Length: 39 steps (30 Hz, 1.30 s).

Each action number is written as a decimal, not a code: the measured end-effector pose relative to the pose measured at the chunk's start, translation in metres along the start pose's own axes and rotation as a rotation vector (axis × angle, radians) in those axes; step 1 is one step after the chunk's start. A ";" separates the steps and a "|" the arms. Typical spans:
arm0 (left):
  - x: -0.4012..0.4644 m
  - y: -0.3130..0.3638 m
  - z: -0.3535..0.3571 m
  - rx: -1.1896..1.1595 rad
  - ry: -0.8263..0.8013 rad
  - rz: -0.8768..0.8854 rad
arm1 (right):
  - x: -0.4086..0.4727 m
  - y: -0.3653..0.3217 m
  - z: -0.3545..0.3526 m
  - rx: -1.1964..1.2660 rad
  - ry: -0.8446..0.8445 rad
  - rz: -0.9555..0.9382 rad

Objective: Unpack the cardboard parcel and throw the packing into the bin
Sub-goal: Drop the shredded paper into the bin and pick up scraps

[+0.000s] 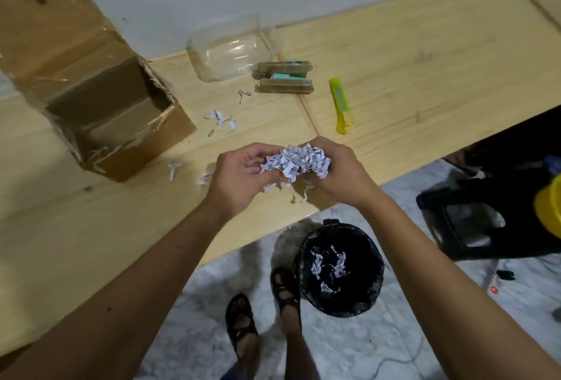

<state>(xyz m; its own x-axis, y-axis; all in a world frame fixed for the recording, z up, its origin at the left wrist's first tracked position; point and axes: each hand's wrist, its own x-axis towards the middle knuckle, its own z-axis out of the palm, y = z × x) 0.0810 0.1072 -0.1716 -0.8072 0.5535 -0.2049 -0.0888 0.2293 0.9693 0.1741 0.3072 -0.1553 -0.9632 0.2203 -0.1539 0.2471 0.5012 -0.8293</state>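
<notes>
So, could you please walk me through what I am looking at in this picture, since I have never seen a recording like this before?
There is no machine here: a person wears a wide-angle camera on the head, so you look forward and down along both bare arms. The left hand and the right hand together hold a bunch of white shredded paper above the near edge of the pale wooden table.

On the table stand the opened brown cardboard box, a clear plastic container, two flat brown packets with green inside and a yellow-green utility knife. A few loose paper shreds lie scattered between them.

On the floor below, beside the person's sandalled feet, stands a round black bin with some shreds already in it.
</notes>
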 end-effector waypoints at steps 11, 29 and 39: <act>-0.058 -0.015 0.175 0.074 -0.375 -0.053 | -0.186 0.099 -0.062 0.053 0.253 0.278; -0.112 -0.074 0.251 0.181 -0.553 -0.071 | -0.287 0.195 -0.036 0.163 0.223 0.419; -0.098 -0.045 0.214 0.130 -0.423 -0.047 | -0.262 0.165 -0.048 0.280 0.267 0.388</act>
<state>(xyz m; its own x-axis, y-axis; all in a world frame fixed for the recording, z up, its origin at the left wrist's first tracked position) 0.2886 0.2139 -0.2243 -0.4920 0.8128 -0.3118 -0.0235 0.3455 0.9381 0.4722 0.3724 -0.2258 -0.7380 0.5674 -0.3652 0.5061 0.1075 -0.8557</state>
